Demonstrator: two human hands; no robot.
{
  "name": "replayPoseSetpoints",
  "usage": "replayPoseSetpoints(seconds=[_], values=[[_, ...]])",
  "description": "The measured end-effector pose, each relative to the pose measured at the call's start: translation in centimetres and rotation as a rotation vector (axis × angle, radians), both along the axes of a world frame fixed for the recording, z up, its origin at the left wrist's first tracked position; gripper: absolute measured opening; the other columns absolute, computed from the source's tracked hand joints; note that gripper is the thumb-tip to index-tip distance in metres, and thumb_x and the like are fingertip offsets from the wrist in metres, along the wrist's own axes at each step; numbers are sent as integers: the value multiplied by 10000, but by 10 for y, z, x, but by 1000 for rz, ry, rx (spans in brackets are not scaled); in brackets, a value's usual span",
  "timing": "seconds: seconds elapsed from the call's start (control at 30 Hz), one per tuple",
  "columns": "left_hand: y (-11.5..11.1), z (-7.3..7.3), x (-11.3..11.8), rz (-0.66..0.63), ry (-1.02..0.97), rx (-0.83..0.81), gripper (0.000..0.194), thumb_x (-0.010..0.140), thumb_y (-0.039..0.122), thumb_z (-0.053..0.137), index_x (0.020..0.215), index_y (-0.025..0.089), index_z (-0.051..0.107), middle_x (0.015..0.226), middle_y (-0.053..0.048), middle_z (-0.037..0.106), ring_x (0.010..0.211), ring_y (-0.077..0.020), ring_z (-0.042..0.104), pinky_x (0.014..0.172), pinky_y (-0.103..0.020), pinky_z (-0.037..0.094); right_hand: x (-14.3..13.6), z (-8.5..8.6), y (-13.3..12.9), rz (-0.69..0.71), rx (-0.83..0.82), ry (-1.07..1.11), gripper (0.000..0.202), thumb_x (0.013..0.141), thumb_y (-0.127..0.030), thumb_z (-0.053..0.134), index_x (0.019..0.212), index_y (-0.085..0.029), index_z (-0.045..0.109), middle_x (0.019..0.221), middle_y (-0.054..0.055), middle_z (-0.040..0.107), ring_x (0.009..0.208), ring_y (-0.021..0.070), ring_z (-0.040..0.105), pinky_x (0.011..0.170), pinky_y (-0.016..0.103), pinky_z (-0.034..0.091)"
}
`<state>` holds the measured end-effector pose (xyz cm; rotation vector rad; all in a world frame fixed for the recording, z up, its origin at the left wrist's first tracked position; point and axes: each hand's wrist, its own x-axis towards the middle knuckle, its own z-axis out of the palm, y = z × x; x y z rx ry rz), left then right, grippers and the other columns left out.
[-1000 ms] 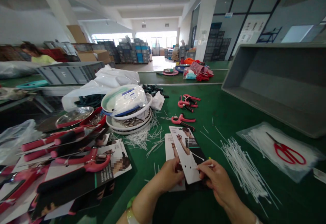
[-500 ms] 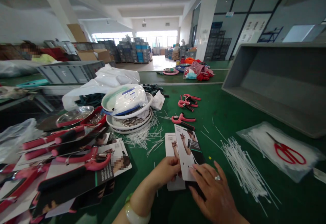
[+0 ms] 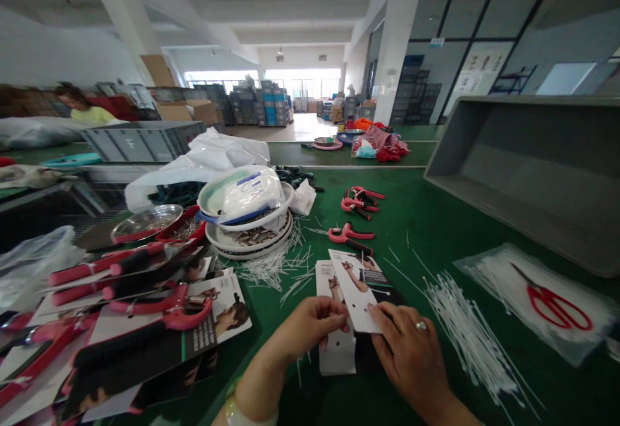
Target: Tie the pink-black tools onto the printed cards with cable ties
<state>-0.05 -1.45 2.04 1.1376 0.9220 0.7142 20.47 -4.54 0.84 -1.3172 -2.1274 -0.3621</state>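
Observation:
My right hand (image 3: 411, 348) grips the lower right edge of a printed backing card (image 3: 353, 287), thumb beneath and fingers on top. The card is tilted and has small punched holes near its lower end; a white cable tie (image 3: 382, 292) sticks out over its dark side. My left hand (image 3: 307, 329) is closed in a pinch at the card's left edge; what the fingertips hold, if anything, is hidden. Under both hands lies a stack of similar cards (image 3: 338, 358). Just beyond the card is a pink and black hand grip strengthener (image 3: 349, 235), with more grip strengtheners (image 3: 361, 201) behind it.
Loose cable ties (image 3: 469, 335) lie at right, beside a plastic bag of ties (image 3: 504, 284) with red-handled scissors (image 3: 557, 303) on it. A grey crate (image 3: 527, 174) stands behind. Carded grip strengtheners (image 3: 140, 323) pile up at left, near stacked white basins (image 3: 247, 245). A person sits far left.
My left hand has shifted slightly off the card's edge, fingers still pinched. The card's lower end has swung a little right with my right hand. The view has tilted slightly upward.

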Motion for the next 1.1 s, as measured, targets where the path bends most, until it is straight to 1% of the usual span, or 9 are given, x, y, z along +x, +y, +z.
replayPoseSetpoints(seconds=[0.13,0.23,0.33,0.4,0.47,0.57,0.67,0.9,1.1], values=[[0,0,-8,67,-207,-20,476,589,393,799,964,140,651,811,-40,670,427,-12,397,356,-145,222,8,4,8,32,81,19,274,920,-252,414,1075,-159,619,994,91,653,894,234,518,746,365,364],[-2,-6,5,196,-327,93,448,613,436,776,947,157,669,751,-20,651,398,-5,350,364,-152,225,9,5,11,73,102,43,250,921,-245,430,1083,-152,596,986,98,643,894,234,521,755,369,377],[-4,-12,26,327,-278,261,328,717,457,689,820,146,689,693,-16,604,454,-29,390,411,-157,294,8,6,12,111,93,78,230,918,-254,451,1077,-158,586,951,91,639,876,229,528,744,368,389],[-6,-14,35,371,-259,377,279,755,425,663,763,147,688,815,-50,596,579,-69,477,446,-154,347,7,5,12,126,78,102,226,915,-264,465,1081,-162,580,932,86,637,862,224,532,730,362,396],[-9,-13,38,357,-298,431,238,790,397,630,819,169,691,976,-73,562,687,-101,524,477,-161,406,7,5,13,141,70,128,229,911,-259,473,1093,-160,572,934,88,632,861,221,534,726,358,404],[-14,-10,40,302,-355,424,220,834,369,583,927,199,689,1075,-80,541,803,-138,568,617,-226,505,8,5,14,164,66,178,225,903,-231,485,1099,-154,563,944,94,623,870,217,535,739,360,420],[-15,-6,43,360,-337,417,249,835,382,584,847,164,704,965,-80,613,828,-148,586,727,-254,502,7,6,14,176,44,227,217,897,-224,493,1095,-163,560,943,88,617,875,214,538,753,363,434],[-6,-12,56,501,-493,99,451,740,517,646,1023,173,575,616,35,599,459,-58,519,476,-172,424,0,-4,10,172,-1,363,244,887,-234,512,1122,-176,544,979,83,596,921,202,549,785,344,464],[-5,-17,55,260,-391,22,439,664,542,694,725,144,518,567,36,591,349,-28,447,379,-153,371,2,-8,8,198,22,374,224,890,-227,507,1105,-183,556,962,76,602,916,198,554,776,341,471]])
